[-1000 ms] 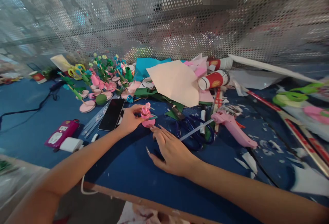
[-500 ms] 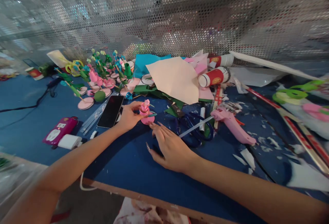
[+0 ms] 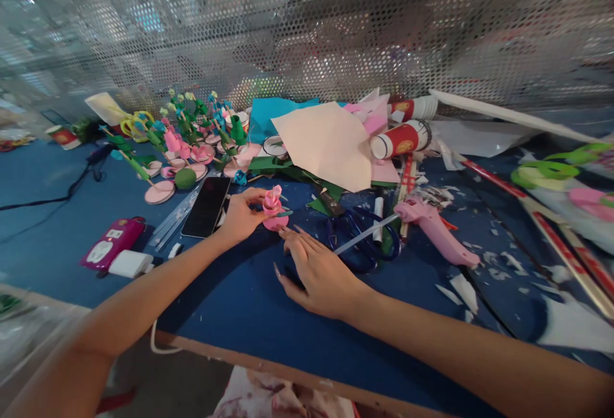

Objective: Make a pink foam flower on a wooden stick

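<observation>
Near the middle of the blue table stands a small pink paper flower piece (image 3: 273,199) on a round pink base (image 3: 277,222). My left hand (image 3: 241,215) grips its side between thumb and fingers. My right hand (image 3: 314,264) lies palm down to the right, its fingers stretched out and the fingertips at the edge of the pink base; the thumb is spread apart. Just beyond the right hand are blue-handled scissors (image 3: 359,264) and a pink glue gun (image 3: 439,232) with a clear glue stick (image 3: 367,235). A black phone (image 3: 207,207) lies left of my left hand.
Paper flowers on pink discs (image 3: 160,192) crowd the back left. Cream paper (image 3: 330,143) and a red paper cup (image 3: 403,141) lie at the back, before a perforated metal panel (image 3: 268,28). A purple power socket (image 3: 112,242) sits left; paper scraps (image 3: 464,293) litter the right.
Both hands keep their places at the pink flower, with hardly any motion. The view has shifted very slightly.
</observation>
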`<move>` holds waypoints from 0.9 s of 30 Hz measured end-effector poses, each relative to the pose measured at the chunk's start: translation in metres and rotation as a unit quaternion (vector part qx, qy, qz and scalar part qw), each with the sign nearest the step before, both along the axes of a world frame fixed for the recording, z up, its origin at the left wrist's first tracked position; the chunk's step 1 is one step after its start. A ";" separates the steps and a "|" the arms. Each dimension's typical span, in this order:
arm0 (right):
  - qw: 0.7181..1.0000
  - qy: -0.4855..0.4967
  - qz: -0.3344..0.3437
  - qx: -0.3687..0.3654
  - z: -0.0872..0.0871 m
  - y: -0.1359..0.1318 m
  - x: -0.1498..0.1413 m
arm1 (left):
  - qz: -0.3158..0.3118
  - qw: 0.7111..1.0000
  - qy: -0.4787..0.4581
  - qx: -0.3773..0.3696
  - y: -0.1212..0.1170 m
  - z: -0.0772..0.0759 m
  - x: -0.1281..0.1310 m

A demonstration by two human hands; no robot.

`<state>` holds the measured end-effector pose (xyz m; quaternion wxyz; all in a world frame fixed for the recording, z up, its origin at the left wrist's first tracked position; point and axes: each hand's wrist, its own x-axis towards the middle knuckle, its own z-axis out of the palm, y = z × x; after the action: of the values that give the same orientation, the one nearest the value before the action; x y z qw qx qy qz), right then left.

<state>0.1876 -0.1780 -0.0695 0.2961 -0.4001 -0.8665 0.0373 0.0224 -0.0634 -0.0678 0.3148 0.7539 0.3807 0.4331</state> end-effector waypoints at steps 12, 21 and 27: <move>1.000 0.001 -0.001 -0.004 0.001 0.000 0.000 | -0.004 1.000 0.012 0.008 -0.001 0.001 0.000; 1.000 0.000 0.000 -0.008 -0.001 0.000 0.000 | 0.007 0.999 -0.018 -0.027 -0.001 0.001 0.002; 1.000 0.004 0.002 -0.006 0.000 0.000 -0.001 | 0.022 0.996 -0.087 -0.014 -0.003 0.002 0.001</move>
<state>0.1870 -0.1777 -0.0696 0.2970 -0.4004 -0.8657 0.0449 0.0236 -0.0667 -0.0661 0.3475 0.6999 0.3746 0.4990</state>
